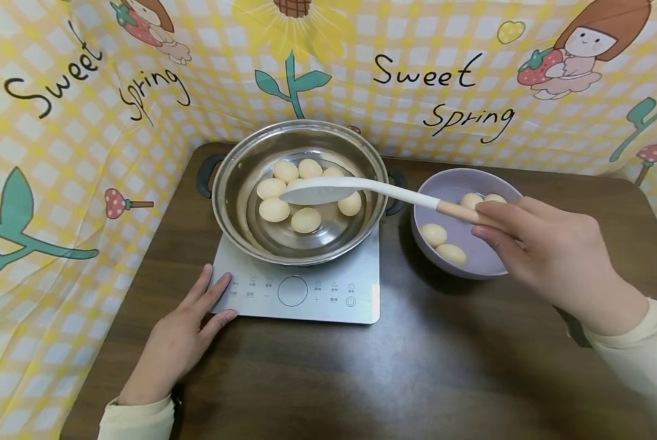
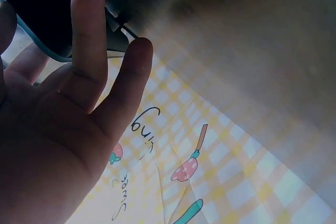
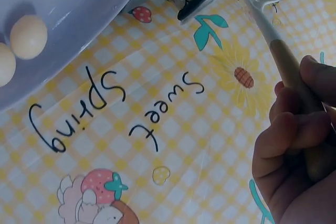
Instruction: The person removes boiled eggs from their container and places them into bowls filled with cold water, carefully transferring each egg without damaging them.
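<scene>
My right hand (image 1: 561, 260) grips the wooden handle of a white slotted spoon (image 1: 380, 188); the holes in its head show in the right wrist view. The spoon's head is over the steel pot (image 1: 229, 223), overlapping some of the several pale eggs (image 1: 306, 220) in it and hiding parts of them. My left hand (image 1: 176, 336) rests at the left front corner of the silver induction cooker (image 1: 306, 313), fingers extended over its edge. The left wrist view shows its fingers (image 2: 86, 40) spread against the cooker's dark underside.
Beside the pot on the right stands a purple bowl (image 1: 424, 189) with several more eggs (image 1: 451, 254), below my right forearm and hand. The pot has dark side handles (image 1: 204, 175). A yellow checked cloth (image 1: 339, 91) lines the back and left of the brown table (image 1: 444, 366).
</scene>
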Motion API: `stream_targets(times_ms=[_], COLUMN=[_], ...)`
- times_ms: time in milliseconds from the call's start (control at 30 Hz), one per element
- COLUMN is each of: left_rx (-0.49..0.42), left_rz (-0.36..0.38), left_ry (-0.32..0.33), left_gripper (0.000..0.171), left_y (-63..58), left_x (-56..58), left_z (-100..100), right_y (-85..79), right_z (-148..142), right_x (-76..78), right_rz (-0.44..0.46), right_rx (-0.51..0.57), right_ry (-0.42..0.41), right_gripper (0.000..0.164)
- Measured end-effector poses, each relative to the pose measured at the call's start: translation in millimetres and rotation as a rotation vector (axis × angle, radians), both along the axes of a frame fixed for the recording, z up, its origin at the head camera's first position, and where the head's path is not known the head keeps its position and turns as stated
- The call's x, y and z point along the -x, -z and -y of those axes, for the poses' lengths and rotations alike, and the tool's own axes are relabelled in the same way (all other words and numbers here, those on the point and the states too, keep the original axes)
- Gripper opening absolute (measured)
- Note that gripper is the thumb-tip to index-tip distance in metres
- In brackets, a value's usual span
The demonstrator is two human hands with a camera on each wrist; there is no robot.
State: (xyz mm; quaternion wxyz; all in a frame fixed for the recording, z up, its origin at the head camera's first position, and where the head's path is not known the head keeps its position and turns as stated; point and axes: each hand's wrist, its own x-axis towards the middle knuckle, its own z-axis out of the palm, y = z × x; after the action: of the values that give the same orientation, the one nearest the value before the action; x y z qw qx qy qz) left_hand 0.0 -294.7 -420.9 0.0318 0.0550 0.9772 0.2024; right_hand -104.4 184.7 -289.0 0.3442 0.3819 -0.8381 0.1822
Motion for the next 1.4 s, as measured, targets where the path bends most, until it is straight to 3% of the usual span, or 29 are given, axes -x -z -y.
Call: stream_targets(times_ms=[367, 633, 900, 1300, 1400], left_rx=[-0.012, -0.021, -0.016, -0.023, -0.023], left_rz=[0.007, -0.026, 0.004, -0.024, -0.035], left_ry=[-0.005, 0.007, 0.000, 0.004, 0.007], left_gripper=[0.067, 0.067, 0.067, 0.066, 0.067], left_y=[-0.2, 0.3, -1.7, 0.5, 1.0], left_x=[0.1, -1.2, -0.6, -1.6, -1.7], left_z=[0.0, 0.3, -0.9, -0.3, 0.0], right_y=[1.9, -3.5, -4.3, 2.8, 3.7], right_z=[3.7, -0.1, -3.8, -6.9, -8.7], right_x=[0.7, -5.1, -6.0, -4.5, -3.8], right_rz=[0.073, 0.124, 0.158, 0.335, 0.401], right_rx=[-0.027, -0.022, -0.022, 0.012, 0.004], right_ry=[-0.110, -0.132, -0.159, -0.145, -0.130], right_gripper=[0.050, 0.051, 0.051, 0.050, 0.041])
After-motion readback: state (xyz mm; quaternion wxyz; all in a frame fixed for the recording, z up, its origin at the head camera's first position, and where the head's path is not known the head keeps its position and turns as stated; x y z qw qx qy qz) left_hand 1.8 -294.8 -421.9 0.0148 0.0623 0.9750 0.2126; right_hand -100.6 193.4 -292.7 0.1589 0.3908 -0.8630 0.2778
